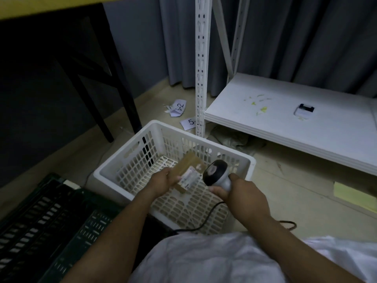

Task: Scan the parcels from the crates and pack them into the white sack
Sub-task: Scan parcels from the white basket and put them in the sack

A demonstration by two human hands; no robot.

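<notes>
Head view: cardboard parcel (189, 164) held over a white crate (204, 140), scanner (215, 173) close beside its label.
Flat and tan, white printed label on top; pinched at one edge by left hand (163, 179), thumb above, fingers curled below, hanging over the crate's lattice floor. Right hand (241, 194) wrapped round the smooth grey scanner handle, dark rounded head tilted toward the label, black cable (206, 217) trailing across the near wall. Moulded plastic, slotted all round. Left, a dark green slotted crate (51, 221), contents lost in shadow. Beyond, white shelf board (285, 119) and numbered paper slips (179, 108) on the floor.
</notes>
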